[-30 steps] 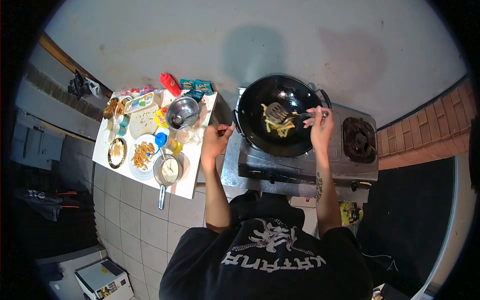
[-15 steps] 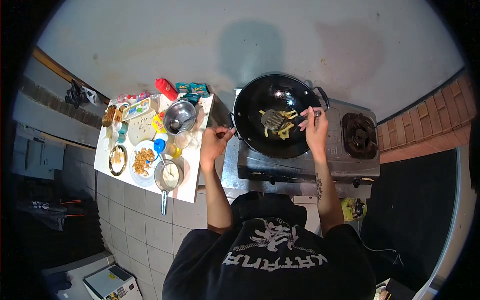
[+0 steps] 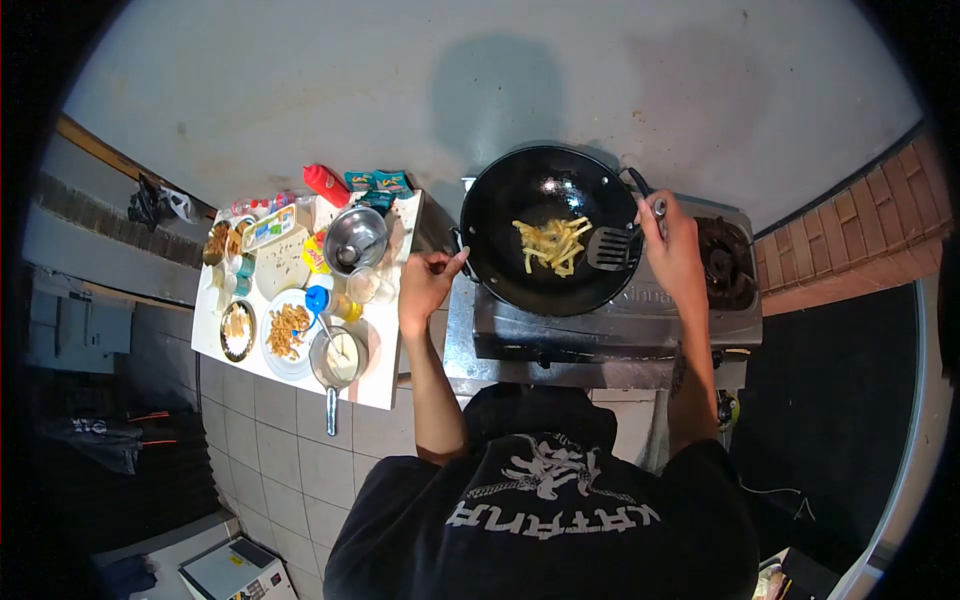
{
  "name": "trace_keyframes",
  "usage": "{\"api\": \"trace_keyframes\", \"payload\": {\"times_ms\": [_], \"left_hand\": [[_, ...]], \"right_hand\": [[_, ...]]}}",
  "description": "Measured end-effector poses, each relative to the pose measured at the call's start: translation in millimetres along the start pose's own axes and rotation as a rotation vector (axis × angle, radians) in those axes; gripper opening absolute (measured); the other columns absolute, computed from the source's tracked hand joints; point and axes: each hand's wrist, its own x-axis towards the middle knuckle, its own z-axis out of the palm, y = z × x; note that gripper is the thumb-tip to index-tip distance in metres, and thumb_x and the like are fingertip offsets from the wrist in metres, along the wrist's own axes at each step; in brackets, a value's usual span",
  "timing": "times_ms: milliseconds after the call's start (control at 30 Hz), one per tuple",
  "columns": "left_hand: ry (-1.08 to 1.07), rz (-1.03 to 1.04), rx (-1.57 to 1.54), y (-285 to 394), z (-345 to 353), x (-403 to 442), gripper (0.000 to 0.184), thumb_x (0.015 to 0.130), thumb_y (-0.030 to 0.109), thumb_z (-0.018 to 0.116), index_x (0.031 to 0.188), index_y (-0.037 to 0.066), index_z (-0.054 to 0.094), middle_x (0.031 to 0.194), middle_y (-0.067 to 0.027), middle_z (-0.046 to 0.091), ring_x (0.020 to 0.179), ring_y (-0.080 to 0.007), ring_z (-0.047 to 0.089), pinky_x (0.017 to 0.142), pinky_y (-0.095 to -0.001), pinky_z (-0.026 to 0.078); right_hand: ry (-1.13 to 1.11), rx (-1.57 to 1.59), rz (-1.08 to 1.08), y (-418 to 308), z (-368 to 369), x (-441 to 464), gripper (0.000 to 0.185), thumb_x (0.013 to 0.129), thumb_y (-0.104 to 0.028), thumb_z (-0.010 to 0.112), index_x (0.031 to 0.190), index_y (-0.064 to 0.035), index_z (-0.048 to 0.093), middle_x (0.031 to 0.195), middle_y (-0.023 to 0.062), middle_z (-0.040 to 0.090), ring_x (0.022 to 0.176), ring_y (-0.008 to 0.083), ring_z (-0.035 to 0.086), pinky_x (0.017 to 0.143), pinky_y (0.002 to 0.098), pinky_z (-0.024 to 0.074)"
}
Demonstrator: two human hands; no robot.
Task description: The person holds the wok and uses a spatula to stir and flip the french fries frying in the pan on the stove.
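Black short-sleeved shirt (image 3: 545,565), white emblem (image 3: 550,472), white lettering (image 3: 590,522); dark tattoo (image 3: 679,370), right forearm (image 3: 697,345).

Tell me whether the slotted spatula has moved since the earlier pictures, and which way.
Yes: the slotted spatula has moved right, from over the food strips to beside them in the wok, nearer the right burner.

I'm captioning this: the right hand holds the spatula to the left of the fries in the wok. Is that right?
Not quite: the head view shows the right hand holding the spatula to the right of the fries in the wok.
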Motion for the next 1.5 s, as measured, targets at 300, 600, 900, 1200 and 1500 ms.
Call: {"api": "trace_keyframes", "payload": {"times_ms": [300,600,900,1200,1500], "left_hand": [[0.010,0.032,0.016,0,1,-2,0.041,0.086,0.033,0.075,0.071,-0.004,0.066,0.049,-0.0057,0.045,0.049,-0.0106,0.036,0.048,-0.0321,0.032],[-0.030,-0.046,0.009,12,-6,-10,0.037,0.088,0.031,0.073,0.076,-0.004,0.068,0.051,-0.0012,0.047,0.051,-0.0079,0.037,0.048,-0.0299,0.032],[-0.018,-0.031,0.028,19,-6,-8,0.036,0.087,0.029,0.073,0.076,-0.005,0.068,0.052,-0.0018,0.048,0.052,-0.0083,0.039,0.048,-0.0301,0.033],[-0.053,-0.067,0.023,22,-8,-7,0.034,0.086,0.028,0.075,0.076,-0.004,0.069,0.052,-0.0014,0.050,0.051,-0.0074,0.040,0.048,-0.0285,0.034],[-0.050,-0.044,0.004,18,-7,-4,0.034,0.085,0.028,0.076,0.074,-0.004,0.070,0.052,-0.0011,0.050,0.051,-0.0077,0.040,0.049,-0.0287,0.034]], "right_hand": [[-0.026,0.109,0.099,28,57,4,0.019,0.097,-0.013,0.057,0.090,0.0044,0.053,0.072,0.0202,0.061,0.061,0.0337,0.062,0.058,0.0409,0.0450],[0.035,0.280,0.036,24,61,0,0.015,0.098,-0.013,0.056,0.094,0.0014,0.054,0.074,0.0086,0.065,0.056,0.0132,0.061,0.051,0.0279,0.0449],[-0.188,0.343,-0.118,-3,61,-7,0.007,0.093,-0.002,0.058,0.098,0.0013,0.054,0.077,0.0133,0.061,0.059,0.0166,0.055,0.054,0.0303,0.0422],[-0.031,0.176,-0.105,6,22,-4,0.009,0.094,-0.008,0.059,0.098,-0.0004,0.056,0.076,0.0118,0.057,0.062,0.0179,0.052,0.058,0.0312,0.0425],[0.016,0.018,-0.117,36,31,2,0.011,0.094,-0.009,0.059,0.094,0.0005,0.055,0.074,0.0189,0.058,0.063,0.0313,0.057,0.060,0.0373,0.0435]]}}
